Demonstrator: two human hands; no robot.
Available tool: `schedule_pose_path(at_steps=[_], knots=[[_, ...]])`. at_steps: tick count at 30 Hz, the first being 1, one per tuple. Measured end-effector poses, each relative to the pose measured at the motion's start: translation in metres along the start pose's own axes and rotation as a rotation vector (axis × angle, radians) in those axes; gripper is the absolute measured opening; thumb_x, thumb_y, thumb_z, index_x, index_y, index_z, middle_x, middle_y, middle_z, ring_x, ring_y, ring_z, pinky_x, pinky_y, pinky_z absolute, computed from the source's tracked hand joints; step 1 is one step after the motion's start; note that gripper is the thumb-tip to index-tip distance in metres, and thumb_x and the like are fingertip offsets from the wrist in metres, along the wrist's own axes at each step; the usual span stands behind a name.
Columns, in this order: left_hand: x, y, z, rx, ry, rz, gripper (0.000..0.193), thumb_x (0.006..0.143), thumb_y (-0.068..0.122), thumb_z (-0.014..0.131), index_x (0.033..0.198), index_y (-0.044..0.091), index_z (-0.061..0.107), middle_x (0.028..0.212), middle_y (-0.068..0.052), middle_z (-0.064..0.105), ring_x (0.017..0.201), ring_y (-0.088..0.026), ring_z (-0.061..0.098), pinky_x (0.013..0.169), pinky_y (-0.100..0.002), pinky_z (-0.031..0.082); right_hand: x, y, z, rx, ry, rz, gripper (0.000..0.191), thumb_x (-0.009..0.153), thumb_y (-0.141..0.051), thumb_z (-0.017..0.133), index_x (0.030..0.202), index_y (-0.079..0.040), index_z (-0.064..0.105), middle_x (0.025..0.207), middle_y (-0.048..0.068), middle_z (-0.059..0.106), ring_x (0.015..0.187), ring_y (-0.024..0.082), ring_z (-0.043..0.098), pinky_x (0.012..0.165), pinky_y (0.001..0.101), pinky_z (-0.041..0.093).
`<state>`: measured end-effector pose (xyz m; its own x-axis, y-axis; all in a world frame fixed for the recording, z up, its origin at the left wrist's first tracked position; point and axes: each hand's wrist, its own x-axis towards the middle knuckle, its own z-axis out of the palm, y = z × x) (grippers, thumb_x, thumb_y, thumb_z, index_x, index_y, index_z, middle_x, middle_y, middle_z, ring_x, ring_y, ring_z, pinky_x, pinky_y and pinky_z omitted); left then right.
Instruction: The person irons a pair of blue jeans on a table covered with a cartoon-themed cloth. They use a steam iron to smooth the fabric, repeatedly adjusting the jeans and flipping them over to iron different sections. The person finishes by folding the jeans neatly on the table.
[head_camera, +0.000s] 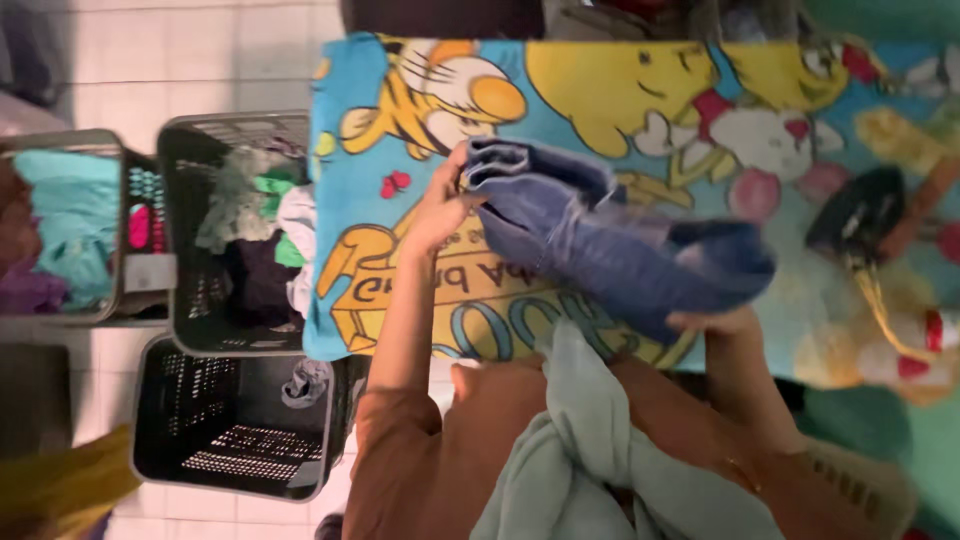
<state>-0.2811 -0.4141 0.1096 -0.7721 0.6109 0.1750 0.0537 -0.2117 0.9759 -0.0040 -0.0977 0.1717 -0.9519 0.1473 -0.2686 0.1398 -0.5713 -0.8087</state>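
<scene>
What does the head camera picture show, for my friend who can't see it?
Two hands, the left hand and the right hand, hold a folded blue garment over a bright cartoon blanket. A black iron rests on the blanket, and dark laundry baskets with clothes stand beside it on a tiled floor.

the folded cloth (620, 250) held between both hands is a faded denim blue, and it sits over a bright sky-blue blanket (420, 300) printed with yellow, orange and white cartoon animals. the laundry baskets (240, 440) are black, one holding green, white and dark purple clothes, and the floor tiles (160, 60) are white.
</scene>
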Motion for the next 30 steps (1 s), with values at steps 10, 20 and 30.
schedule_pose_path(at_steps=[10, 20, 30], knots=[[-0.192, 0.018, -0.106, -0.375, 0.496, 0.256, 0.037, 0.089, 0.006, 0.062, 0.125, 0.003, 0.058, 0.136, -0.010, 0.064, 0.126, -0.020, 0.063, 0.103, -0.033, 0.054, 0.024, 0.098, 0.252, -0.838, -1.262, 0.057, 0.076, 0.083, -0.026, 0.082, 0.143, -0.002, 0.043, 0.116, 0.012, 0.070, 0.098, 0.020, 0.069, 0.088, 0.0357, 0.056], [-0.301, -0.004, -0.100, -0.717, 1.054, -0.170, 0.066, 0.087, 0.049, 0.055, 0.132, 0.001, 0.061, 0.125, -0.014, 0.071, 0.110, -0.027, 0.071, 0.092, -0.038, 0.059, 0.132, 0.181, 0.177, -1.136, -0.567, -0.136, 0.046, 0.084, -0.026, 0.079, 0.125, -0.008, 0.068, 0.121, 0.011, 0.067, 0.102, 0.024, 0.071, 0.087, 0.0349, 0.060], [-0.322, 0.005, -0.130, 0.069, 0.993, -0.681, 0.059, 0.074, 0.037, 0.083, 0.117, -0.001, 0.071, 0.109, -0.015, 0.077, 0.096, -0.027, 0.074, 0.086, -0.041, 0.058, 0.149, 0.142, 0.109, -1.587, 0.165, 0.400, 0.074, 0.090, -0.064, 0.072, 0.119, 0.004, 0.075, 0.102, 0.029, 0.080, 0.093, 0.039, 0.079, 0.085, 0.0452, 0.059]])
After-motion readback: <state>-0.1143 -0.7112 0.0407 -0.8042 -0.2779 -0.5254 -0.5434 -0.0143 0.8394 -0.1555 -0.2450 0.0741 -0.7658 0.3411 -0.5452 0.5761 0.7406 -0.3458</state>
